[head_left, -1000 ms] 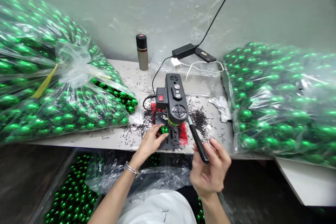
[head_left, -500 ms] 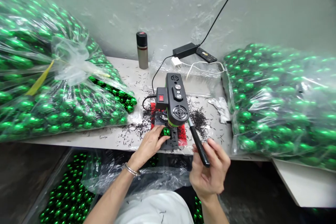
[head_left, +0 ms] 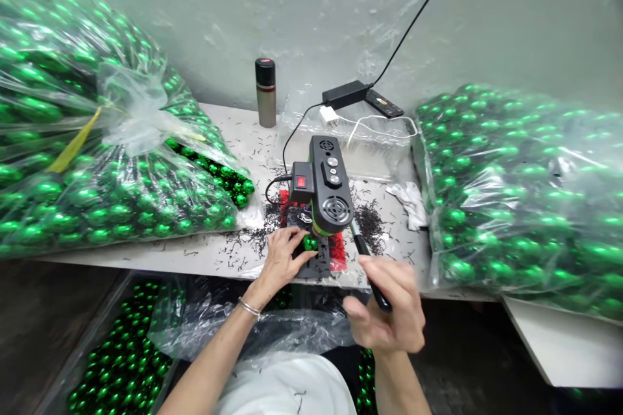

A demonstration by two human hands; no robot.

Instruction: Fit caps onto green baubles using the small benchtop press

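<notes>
A shiny green ball [head_left: 310, 243] sits on the dark base of a small black bench machine that looks like a drill press [head_left: 331, 185]. My left hand [head_left: 282, 256] pinches the ball between thumb and fingers, right under the machine's head. The tool tip above the ball is mostly hidden. From the machine's right side a lever with a black handle [head_left: 382, 298] slants toward me. My right hand [head_left: 392, 305] has its fingers hooked over this handle, with the thumb apart from it; the hand is slightly blurred.
Big clear bags of green balls stand left [head_left: 97, 201] and right [head_left: 516, 207]. Black shavings [head_left: 370, 220] litter the table. Behind are a bottle [head_left: 266, 94], a power adapter [head_left: 344, 94] and cables. A white glove [head_left: 411, 204] lies right. More balls [head_left: 121, 356] fill a bag below the table edge.
My right hand has turned and risen, its fingers going from beside the lever handle to over it. My left hand still keeps the ball under the machine's head.
</notes>
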